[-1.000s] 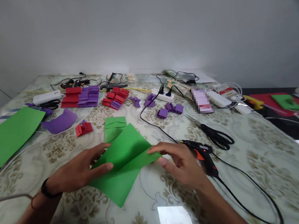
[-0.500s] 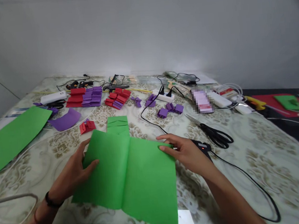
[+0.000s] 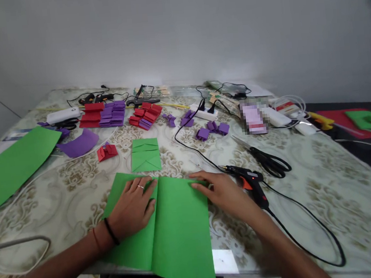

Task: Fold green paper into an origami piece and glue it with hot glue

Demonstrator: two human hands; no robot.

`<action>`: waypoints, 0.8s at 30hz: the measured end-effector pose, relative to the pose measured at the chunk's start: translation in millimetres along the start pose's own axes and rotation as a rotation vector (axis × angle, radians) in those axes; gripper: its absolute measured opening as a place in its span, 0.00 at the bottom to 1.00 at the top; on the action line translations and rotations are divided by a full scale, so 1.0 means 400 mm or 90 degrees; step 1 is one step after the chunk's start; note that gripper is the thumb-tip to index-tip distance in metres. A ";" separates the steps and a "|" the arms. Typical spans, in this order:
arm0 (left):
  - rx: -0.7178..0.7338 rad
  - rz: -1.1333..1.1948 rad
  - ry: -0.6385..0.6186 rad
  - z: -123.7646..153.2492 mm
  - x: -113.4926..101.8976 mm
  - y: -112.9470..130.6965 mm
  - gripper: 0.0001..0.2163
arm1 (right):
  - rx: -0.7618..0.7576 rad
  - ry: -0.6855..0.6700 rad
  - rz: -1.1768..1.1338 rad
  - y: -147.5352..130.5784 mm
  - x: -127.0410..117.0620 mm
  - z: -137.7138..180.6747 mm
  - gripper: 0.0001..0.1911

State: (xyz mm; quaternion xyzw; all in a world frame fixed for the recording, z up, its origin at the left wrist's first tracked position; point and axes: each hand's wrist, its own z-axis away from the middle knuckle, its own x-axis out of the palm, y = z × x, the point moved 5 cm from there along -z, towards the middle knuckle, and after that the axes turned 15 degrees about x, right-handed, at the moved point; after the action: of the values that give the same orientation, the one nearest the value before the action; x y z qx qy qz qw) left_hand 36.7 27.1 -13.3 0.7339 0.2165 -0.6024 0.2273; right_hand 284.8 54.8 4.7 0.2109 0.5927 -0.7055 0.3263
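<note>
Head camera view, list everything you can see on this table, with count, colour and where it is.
creased sheet: one, green, at the near table edge, under both hands
folded piece: one, green, just beyond the creased sheet
long sheet: one, green, far left
curved paper: one, purple, left of centre
folded stacks: several, red and purple, far side
glue gun: one, black and orange, right of the right hand
scissors: one pair, black handles, beyond the glue gun
table: one, pale patterned
left hand: flat on the creased sheet
right hand: flat on the sheet's right edge
</note>
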 end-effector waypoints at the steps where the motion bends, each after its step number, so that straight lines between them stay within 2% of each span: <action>1: -0.001 0.001 -0.003 0.000 0.002 -0.003 0.22 | -0.003 0.004 -0.004 0.003 0.002 0.004 0.13; 8: 0.000 0.008 -0.030 -0.016 0.007 -0.009 0.26 | 0.025 0.040 -0.010 0.023 0.015 0.011 0.11; 13: 0.021 -0.029 -0.059 -0.023 0.008 -0.002 0.27 | 0.071 0.064 0.049 0.039 0.021 0.021 0.17; 24: 0.021 -0.039 -0.077 -0.023 0.013 0.002 0.27 | 0.095 0.019 0.106 0.060 0.042 0.031 0.18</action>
State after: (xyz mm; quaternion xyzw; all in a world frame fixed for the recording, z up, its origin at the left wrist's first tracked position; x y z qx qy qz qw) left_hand 45.5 32.3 -16.6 0.6929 0.2144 -0.6559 0.2092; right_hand 291.2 37.2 -20.7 0.2938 0.5238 -0.7147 0.3587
